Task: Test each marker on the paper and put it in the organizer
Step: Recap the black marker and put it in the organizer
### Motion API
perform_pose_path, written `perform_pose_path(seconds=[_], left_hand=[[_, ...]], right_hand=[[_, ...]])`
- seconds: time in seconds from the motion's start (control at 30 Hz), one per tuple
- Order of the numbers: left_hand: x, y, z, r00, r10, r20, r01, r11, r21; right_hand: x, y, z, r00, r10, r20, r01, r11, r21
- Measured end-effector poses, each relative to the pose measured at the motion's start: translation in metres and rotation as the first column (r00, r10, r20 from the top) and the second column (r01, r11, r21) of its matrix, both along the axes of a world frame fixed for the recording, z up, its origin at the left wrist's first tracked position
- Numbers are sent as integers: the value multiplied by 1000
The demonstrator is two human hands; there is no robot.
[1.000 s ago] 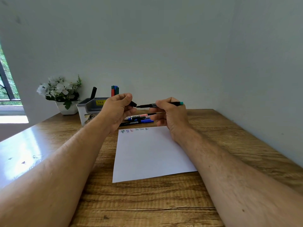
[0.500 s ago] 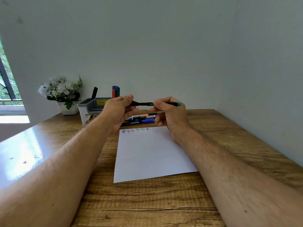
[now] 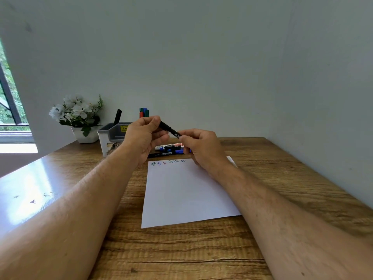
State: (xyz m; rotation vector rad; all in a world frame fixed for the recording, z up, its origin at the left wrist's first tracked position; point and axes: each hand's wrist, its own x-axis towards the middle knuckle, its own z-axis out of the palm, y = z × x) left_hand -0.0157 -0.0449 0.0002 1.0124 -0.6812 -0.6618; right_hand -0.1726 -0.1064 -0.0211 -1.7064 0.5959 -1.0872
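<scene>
Both hands hold one thin black marker (image 3: 170, 129) in the air above the far edge of the white paper (image 3: 185, 195). My left hand (image 3: 145, 136) grips its capped upper end, and my right hand (image 3: 201, 147) pinches the lower part of the barrel, hiding that end. The marker tilts down to the right. Several small colored scribbles (image 3: 167, 162) run along the paper's far edge. A few markers (image 3: 169, 149) lie on the table beyond the paper. The grey organizer (image 3: 113, 134) stands behind my left hand, with a black marker (image 3: 117, 117) and several colored markers (image 3: 144, 112) upright in it.
A white pot of white flowers (image 3: 77, 118) stands left of the organizer. Walls close the wooden table (image 3: 181, 249) at the back and right. A window (image 3: 10, 102) lies at far left, with glare on the tabletop.
The cap in my left hand has gone onto the marker's tip. The marker has turned from level to tilted, and its teal end is now hidden in my right hand.
</scene>
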Motion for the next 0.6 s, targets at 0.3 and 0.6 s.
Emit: perform_pose_path(seconds=[0.3,0.6], left_hand=[[-2,4,4,997,-73,-4,71,986,-151],[-1,3,6,997,-77,-18,72,977,-200]], right_hand=[[8,16,5,993,-112,22,114,981,-157],[9,22,10,982,93,161,-130,964,233]])
